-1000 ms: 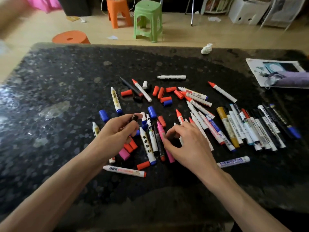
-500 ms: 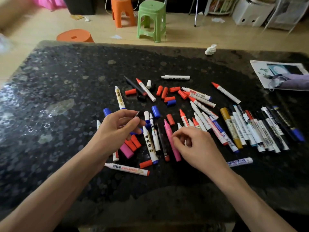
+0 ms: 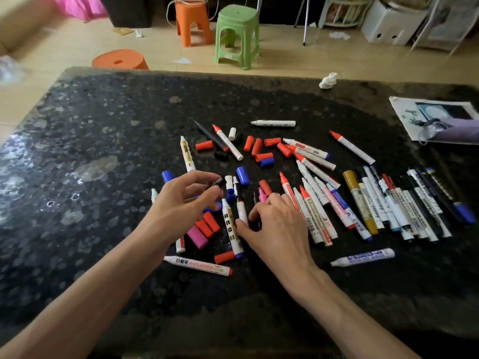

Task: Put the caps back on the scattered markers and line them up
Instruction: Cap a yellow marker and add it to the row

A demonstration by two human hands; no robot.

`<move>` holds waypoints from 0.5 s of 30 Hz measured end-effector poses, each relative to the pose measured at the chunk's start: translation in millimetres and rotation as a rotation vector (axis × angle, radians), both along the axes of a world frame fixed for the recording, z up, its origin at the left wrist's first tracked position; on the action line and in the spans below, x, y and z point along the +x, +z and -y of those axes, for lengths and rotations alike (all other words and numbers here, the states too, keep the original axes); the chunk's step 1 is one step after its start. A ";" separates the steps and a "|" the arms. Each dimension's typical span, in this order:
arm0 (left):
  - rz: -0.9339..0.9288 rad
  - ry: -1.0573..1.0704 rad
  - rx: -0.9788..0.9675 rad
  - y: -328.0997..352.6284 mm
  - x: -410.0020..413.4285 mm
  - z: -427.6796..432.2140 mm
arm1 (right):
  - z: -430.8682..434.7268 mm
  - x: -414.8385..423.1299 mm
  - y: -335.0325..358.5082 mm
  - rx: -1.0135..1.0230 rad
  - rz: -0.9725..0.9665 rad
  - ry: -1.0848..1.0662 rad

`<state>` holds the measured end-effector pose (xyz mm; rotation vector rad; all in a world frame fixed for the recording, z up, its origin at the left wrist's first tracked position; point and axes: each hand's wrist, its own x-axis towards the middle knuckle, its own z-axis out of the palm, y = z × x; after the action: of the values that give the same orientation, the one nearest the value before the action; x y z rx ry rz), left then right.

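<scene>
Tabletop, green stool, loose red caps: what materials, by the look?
Tabletop: probably polished stone, granite-like; dark speckle, glossy glare.
Green stool: moulded plastic, satin; one piece, even colour.
Red caps: smooth plastic, likely; even colour, slight sheen.

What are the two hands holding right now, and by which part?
The left hand pinches a small black cap by its sides, at the fingertips. The right hand curls over the loose markers; whether it grips one cannot be told.
</scene>
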<state>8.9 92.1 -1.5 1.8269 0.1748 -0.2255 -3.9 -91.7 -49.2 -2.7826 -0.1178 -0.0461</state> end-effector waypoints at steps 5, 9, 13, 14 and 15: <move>0.019 -0.020 0.058 -1.5 -2.4 -6.2 | 16.2 -2.2 11.9 0.193 -0.104 -0.148; -0.003 0.011 0.056 -4.0 -0.9 -10.0 | 55.3 1.4 31.8 0.656 -0.068 -0.267; -0.003 -0.013 0.063 -4.9 0.0 -9.6 | 80.0 6.6 36.9 0.776 -0.026 -0.175; 0.000 -0.017 0.068 -5.0 0.0 -9.2 | 82.0 7.6 35.9 0.766 -0.032 -0.152; 0.004 -0.020 0.076 -5.2 0.0 -8.9 | 83.3 8.6 34.4 0.748 -0.040 -0.129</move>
<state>8.9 100.9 -6.8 1.9052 0.1643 -0.2327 4.7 -175.0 -14.8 -2.0380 0.0782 -0.0534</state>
